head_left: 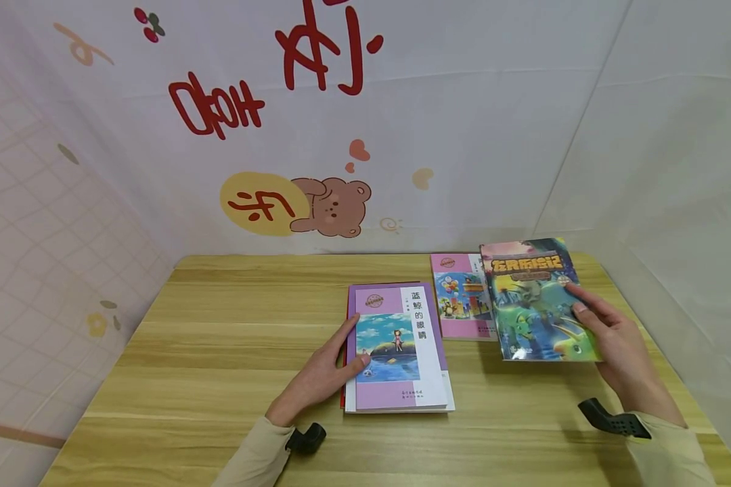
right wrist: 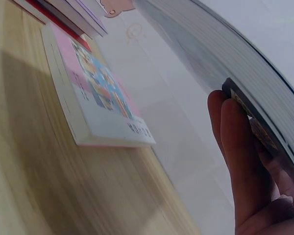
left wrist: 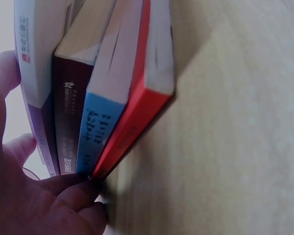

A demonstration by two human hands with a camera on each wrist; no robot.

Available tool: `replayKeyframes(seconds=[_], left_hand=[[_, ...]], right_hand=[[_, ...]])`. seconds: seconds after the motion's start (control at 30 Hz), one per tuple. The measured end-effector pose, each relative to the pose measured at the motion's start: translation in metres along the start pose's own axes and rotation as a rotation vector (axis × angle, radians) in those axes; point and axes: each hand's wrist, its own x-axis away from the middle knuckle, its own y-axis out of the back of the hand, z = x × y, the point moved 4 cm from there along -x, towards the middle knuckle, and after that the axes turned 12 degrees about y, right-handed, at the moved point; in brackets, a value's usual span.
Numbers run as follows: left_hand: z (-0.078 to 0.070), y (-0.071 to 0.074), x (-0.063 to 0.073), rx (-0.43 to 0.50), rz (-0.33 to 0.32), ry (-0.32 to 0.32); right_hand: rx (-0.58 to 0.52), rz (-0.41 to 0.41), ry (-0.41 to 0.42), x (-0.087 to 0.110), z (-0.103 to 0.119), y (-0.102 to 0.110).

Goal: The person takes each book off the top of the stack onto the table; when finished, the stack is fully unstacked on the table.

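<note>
A stack of books [head_left: 432, 396] lies on the table, topped by a pink and white book [head_left: 386, 352] with a seaside picture. My left hand [head_left: 325, 372] grips the stack's left side, thumb over the top cover and other fingers against the spines. Purple, dark, blue and red spines [left wrist: 130, 139] show in the left wrist view. My right hand [head_left: 621, 345] holds up a dinosaur picture book [head_left: 533, 304] by its right edge, thumb on the cover and fingers beneath. Behind it lies another pink book [head_left: 459, 297] with a balloon picture, flat on the table and partly covered from view.
The wooden table [head_left: 231, 352] meets a white cloth backdrop [head_left: 475, 135] with red writing and a printed bear [head_left: 335, 210]. Cloth also hangs along both sides. A black wrist strap [head_left: 615, 419] is on each sleeve.
</note>
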Motion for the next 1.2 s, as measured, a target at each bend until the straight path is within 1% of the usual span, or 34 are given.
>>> replayKeyframes(seconds=[0.17,0.33,0.47,0.53,0.63,0.7,0.77,0.87,0.93,1.07,1.2], left_hand=[[0.0,0.0,0.0,-0.001,0.002,0.004],[0.001,0.001,0.0,0.0,0.002,0.004],[0.0,0.002,0.0,0.001,0.0,0.0],[0.0,0.002,0.0,0.002,0.0,0.0],[-0.001,0.002,0.0,0.002,-0.001,0.001],[-0.001,0.002,0.0,0.004,0.001,0.001],[-0.002,0.002,0.0,0.006,0.004,0.0],[-0.002,0.002,0.0,0.011,0.006,-0.002],[-0.002,0.002,0.001,0.012,0.007,-0.003],[-0.001,0.002,0.001,0.013,0.006,-0.006],[-0.001,0.001,0.0,0.012,0.003,-0.002]], right_hand=[[-0.008,0.018,0.008,-0.005,0.0,0.006],[0.017,0.024,0.014,-0.014,0.001,0.013],[0.067,0.024,0.02,-0.02,0.002,0.018],[0.113,0.024,0.026,-0.023,0.003,0.021],[0.136,0.01,0.016,-0.027,0.004,0.025],[0.138,0.009,0.003,-0.03,0.004,0.029],[0.114,0.004,-0.02,-0.034,0.003,0.032],[0.118,-0.002,-0.039,-0.038,0.001,0.037],[0.123,-0.005,-0.043,-0.04,-0.001,0.041],[0.1,-0.009,-0.056,-0.044,-0.005,0.048],[0.101,0.009,-0.068,-0.048,-0.011,0.054]])
